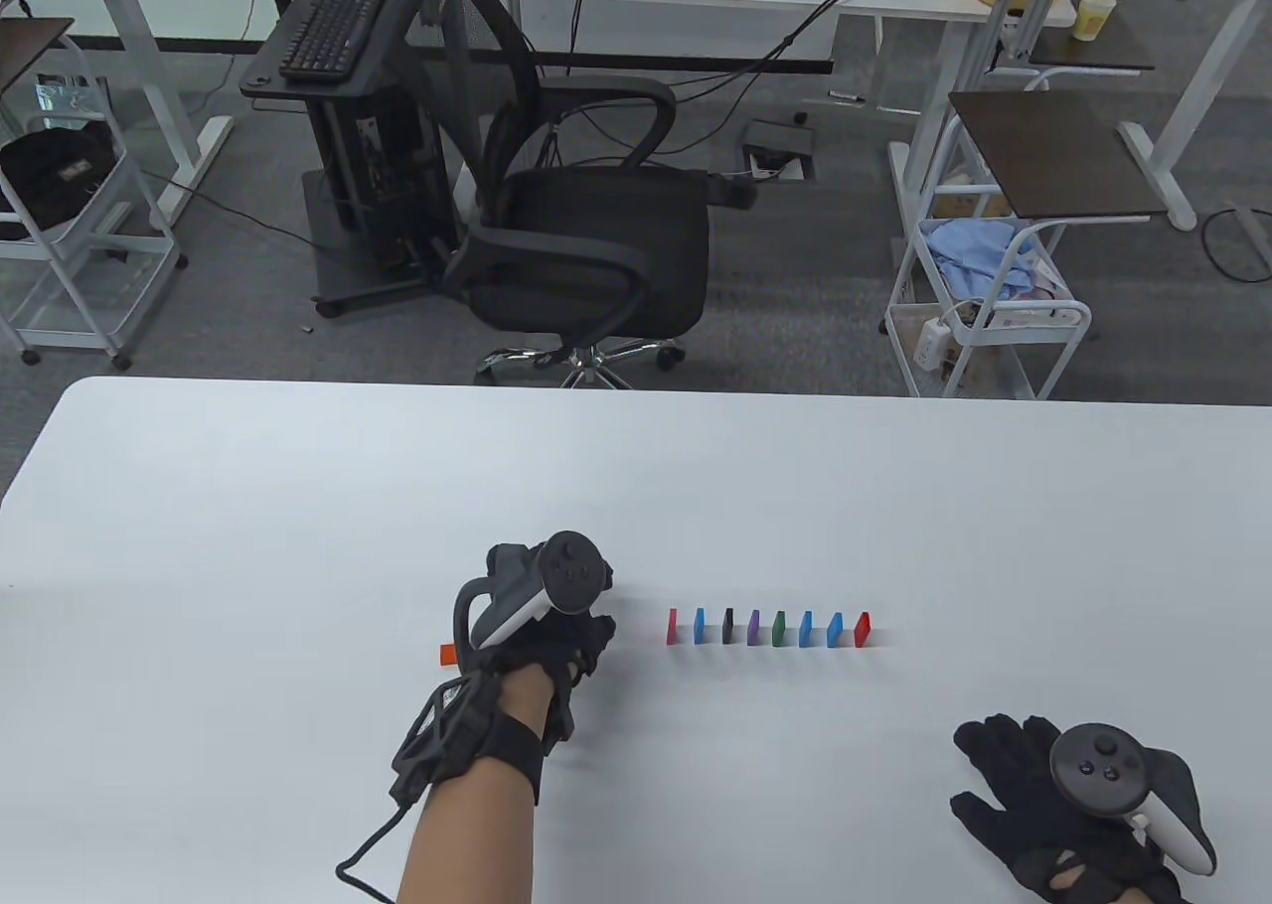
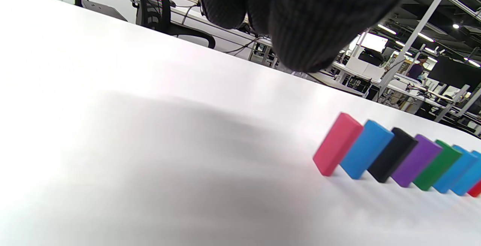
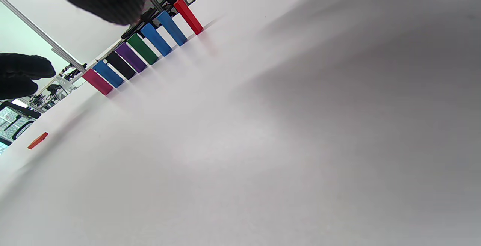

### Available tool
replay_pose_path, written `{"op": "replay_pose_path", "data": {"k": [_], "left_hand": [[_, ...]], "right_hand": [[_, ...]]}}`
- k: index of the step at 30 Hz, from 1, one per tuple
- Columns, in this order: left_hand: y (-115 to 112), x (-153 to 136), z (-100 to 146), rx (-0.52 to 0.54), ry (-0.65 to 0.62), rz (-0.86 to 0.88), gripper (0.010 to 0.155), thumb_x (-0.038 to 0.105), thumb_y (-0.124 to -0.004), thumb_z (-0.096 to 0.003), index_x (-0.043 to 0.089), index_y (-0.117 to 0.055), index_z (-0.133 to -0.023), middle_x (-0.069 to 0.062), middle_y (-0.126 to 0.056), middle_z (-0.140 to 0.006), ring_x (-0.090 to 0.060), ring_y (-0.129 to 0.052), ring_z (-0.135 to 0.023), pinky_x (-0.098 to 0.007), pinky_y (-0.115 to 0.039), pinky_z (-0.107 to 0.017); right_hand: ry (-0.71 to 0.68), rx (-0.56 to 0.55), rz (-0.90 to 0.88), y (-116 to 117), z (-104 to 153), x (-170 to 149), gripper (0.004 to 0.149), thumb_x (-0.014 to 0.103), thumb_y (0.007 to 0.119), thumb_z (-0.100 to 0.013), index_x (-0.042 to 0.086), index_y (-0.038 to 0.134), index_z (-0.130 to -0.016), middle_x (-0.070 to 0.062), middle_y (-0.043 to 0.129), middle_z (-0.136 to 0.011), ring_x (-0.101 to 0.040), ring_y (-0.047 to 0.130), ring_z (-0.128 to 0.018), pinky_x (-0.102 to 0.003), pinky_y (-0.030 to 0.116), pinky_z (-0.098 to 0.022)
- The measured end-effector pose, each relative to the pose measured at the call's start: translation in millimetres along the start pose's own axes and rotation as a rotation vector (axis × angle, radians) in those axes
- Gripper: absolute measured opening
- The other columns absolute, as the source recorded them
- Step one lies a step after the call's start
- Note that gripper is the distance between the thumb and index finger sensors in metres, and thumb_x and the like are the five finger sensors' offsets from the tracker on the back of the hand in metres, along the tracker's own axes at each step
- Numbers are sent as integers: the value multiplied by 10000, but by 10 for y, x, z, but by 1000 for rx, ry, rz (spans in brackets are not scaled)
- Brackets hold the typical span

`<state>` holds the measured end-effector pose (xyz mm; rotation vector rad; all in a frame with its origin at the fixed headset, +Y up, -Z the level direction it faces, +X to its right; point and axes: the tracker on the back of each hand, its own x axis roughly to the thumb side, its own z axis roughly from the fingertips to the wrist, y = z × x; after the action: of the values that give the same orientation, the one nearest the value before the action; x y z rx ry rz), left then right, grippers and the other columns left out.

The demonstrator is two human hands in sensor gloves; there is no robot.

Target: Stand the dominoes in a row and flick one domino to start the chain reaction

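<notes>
Upright, eight dominoes (image 1: 767, 628) are lined on the table (image 1: 298, 546); the left hand (image 1: 542, 626) is held nearby, fingers curled on nothing, while the right hand (image 1: 1053, 815) is laid flat, fingers spread.

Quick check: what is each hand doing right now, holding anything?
Left hand: fingers curled, holding nothing visible, beside the domino row.
Right hand: open, resting flat on the table.

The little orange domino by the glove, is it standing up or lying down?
Lying down. The small orange domino lies flat on the white table, apart from the standing row, beside the left hand.
</notes>
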<state>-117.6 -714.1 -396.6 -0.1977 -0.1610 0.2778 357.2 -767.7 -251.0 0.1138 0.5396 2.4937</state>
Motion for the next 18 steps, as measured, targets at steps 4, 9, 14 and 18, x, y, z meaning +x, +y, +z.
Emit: {"op": "replay_pose_path", "data": {"k": [4, 9, 14, 18], "left_hand": [[69, -118, 57, 10, 31, -15, 608, 378, -880, -430, 232, -622, -961, -62, -561, -1111, -336, -418, -1083, -714, -155, -713], [73, -267, 100, 9, 69, -30, 589, 366, -879, -432, 237, -638, -954, -61, -577, -1105, -335, -435, -1080, -714, -161, -714], [31, -431, 135, -3, 123, -56, 581, 356, -883, -432, 240, -648, -950, -63, -590, -1100, -340, -464, -1074, -715, -173, -715], [13, -559, 159, -9, 231, -92, 591, 365, -880, -436, 245, -634, -960, -71, -587, -1103, -349, -476, -1071, -722, -146, -702]], "right_hand": [[-1, 0, 1, 0, 0, 0, 680, 514, 685, -530, 282, 298, -1040, -130, 136, -1142, -430, -70, -969, -641, 25, -698], [-1, 4, 4, 2, -4, 0, 681, 514, 685, -530, 281, 298, -1040, -132, 136, -1141, -430, -72, -969, -640, 25, -698], [-2, 5, 7, 0, -3, 1, 681, 515, 685, -530, 281, 299, -1040, -130, 137, -1142, -430, -71, -969, -640, 26, -698], [-2, 9, 6, 6, -3, 5, 680, 514, 685, -531, 279, 301, -1039, -131, 136, -1142, -430, -66, -969, -641, 25, -698]]}}
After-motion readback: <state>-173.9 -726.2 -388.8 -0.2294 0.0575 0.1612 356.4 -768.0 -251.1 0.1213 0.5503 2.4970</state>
